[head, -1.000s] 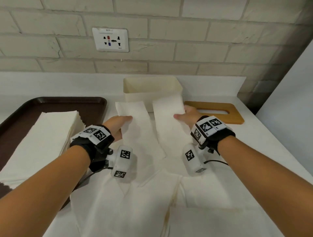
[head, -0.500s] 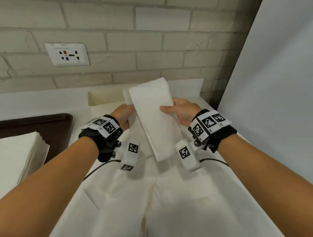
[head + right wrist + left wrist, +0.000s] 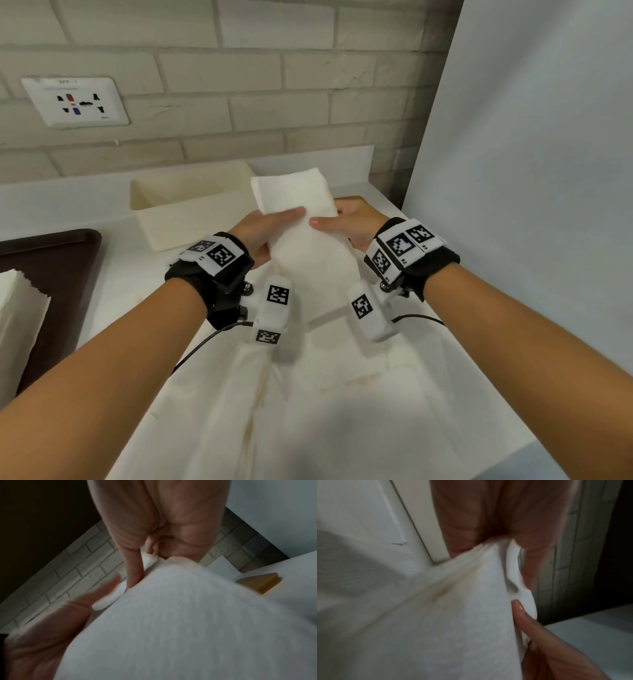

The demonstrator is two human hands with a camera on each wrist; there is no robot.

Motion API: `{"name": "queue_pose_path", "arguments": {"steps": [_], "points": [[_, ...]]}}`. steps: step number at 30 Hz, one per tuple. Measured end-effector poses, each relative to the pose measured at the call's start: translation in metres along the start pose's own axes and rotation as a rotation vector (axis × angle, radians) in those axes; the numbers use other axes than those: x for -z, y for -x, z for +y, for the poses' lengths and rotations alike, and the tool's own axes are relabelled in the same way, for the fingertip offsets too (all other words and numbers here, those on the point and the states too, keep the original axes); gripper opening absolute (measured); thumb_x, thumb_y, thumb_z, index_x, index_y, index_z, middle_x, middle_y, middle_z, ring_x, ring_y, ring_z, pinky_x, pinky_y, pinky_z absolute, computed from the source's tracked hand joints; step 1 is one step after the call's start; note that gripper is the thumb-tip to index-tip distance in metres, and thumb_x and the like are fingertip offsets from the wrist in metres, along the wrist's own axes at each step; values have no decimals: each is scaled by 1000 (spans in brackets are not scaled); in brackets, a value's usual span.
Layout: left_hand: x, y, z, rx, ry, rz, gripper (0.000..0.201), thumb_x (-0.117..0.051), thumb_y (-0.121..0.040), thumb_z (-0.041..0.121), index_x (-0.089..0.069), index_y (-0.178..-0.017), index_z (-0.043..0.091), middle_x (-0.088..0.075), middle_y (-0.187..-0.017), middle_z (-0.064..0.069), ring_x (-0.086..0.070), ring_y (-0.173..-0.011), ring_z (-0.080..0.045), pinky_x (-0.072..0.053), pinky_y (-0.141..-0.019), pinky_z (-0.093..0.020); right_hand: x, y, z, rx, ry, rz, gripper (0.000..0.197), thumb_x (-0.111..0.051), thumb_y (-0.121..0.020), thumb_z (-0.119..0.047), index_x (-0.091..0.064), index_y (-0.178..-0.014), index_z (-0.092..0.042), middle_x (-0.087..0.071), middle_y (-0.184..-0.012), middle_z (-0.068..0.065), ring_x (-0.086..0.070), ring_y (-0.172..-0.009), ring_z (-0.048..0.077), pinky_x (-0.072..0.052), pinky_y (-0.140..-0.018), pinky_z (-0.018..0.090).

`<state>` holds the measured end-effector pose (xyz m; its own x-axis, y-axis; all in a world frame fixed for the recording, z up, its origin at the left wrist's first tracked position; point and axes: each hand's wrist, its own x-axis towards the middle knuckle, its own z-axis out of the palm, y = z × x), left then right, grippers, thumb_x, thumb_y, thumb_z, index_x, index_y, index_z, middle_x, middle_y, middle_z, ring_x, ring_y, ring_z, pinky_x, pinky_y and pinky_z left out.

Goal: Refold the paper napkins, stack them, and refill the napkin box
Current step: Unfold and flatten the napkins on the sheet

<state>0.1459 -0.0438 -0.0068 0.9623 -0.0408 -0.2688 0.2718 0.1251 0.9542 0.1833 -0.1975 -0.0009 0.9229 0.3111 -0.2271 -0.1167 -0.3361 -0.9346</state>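
Note:
A folded bundle of white napkins point(image 3: 301, 205) is held tilted above the counter, just right of the cream napkin box point(image 3: 181, 202), which stands open. My left hand point(image 3: 291, 219) pinches the bundle's left edge with the thumb on top. My right hand point(image 3: 323, 222) pinches the right edge the same way, and the two thumbs nearly meet. In the left wrist view the napkins point(image 3: 453, 615) bunch under the left hand's palm point(image 3: 488, 513). In the right wrist view the napkins point(image 3: 188, 615) fill the frame under the right hand's fingers point(image 3: 135, 563).
Unfolded napkins point(image 3: 308, 394) cover the counter in front of me. A brown tray point(image 3: 61, 260) at the left carries a napkin stack point(image 3: 17, 318). The wooden lid point(image 3: 262, 584) lies behind my right hand. A grey panel point(image 3: 531, 171) walls off the right side.
A second ago each hand lay on its own folded napkin on the counter. The two napkins have been brought together and lifted, and both hands now hold them as one bundle.

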Motion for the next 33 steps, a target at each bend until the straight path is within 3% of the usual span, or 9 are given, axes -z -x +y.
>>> {"name": "queue_pose_path", "arguments": {"steps": [5,9,12,14,19,22,25,30,33], "points": [[11,-2,0,-41,-119,282,43,-65,-87,20,-55,-120,-4,-65,-116,-17,-64,-101,-31,-50,-95,-42,16,9,25,-150,517,-123,38,-70,-80,-30,-55,-108,-11,-63,-88,2,-61,-82,20,-52,-88,37],[31,5,1,-88,-72,391,44,-64,-87,18,-53,-123,-5,-65,-106,-12,-63,-99,-28,-50,-93,-39,29,11,72,-261,1126,-76,78,-64,-50,-70,-56,-109,-19,-64,-109,1,-61,-98,25,-50,-90,40],[40,13,-1,-99,-34,412,41,-61,-89,17,-53,-123,-5,-64,-98,-7,-62,-93,-24,-52,-78,-30,27,11,83,-272,1099,-107,84,-62,-39,-73,-62,-101,-16,-68,-104,3,-65,-92,24,-53,-87,39],[44,17,-4,-91,-41,438,42,-61,-89,18,-53,-123,-4,-64,-95,-5,-62,-94,-24,-52,-73,-27,24,12,85,-251,1087,-100,83,-69,-50,-67,-58,-113,-14,-62,-117,4,-62,-103,25,-50,-92,41],[45,23,-13,-53,-82,484,45,-62,-89,19,-52,-125,-7,-64,-110,-13,-63,-99,-26,-50,-91,-35,25,9,88,-248,1096,-77,87,-71,-54,-66,-49,-122,-15,-56,-122,5,-57,-109,26,-48,-94,42],[41,24,-17,-42,-92,467,43,-61,-89,20,-52,-123,-6,-64,-93,-6,-62,-81,-19,-52,-76,-27,26,8,86,-244,1070,-81,80,-71,-51,-67,-57,-110,-16,-64,-111,4,-61,-98,25,-51,-89,40],[37,25,-18,-27,-90,440,45,-61,-89,21,-52,-125,-5,-63,-89,-5,-62,-78,-16,-50,-68,-24,24,9,85,-228,1119,-62,84,-71,-53,-66,-52,-119,-19,-50,-124,0,-56,-109,26,-48,-95,43],[30,26,-17,-15,-122,411,46,-61,-89,21,-51,-126,-5,-63,-92,-5,-62,-86,-22,-50,-75,-28,27,-3,83,-244,1093,-142,117,-66,-29,-73,-38,-133,-27,-49,-136,-2,-51,-119,24,-44,-99,42],[28,24,-16,-20,-135,401,45,-59,-91,21,-50,-127,-4,-62,-92,-5,-60,-96,-26,-46,-85,-33,31,-15,88,-271,1013,-168,117,-73,-31,-63,-37,-137,-28,-48,-139,-1,-49,-123,27,-43,-100,45]]}}
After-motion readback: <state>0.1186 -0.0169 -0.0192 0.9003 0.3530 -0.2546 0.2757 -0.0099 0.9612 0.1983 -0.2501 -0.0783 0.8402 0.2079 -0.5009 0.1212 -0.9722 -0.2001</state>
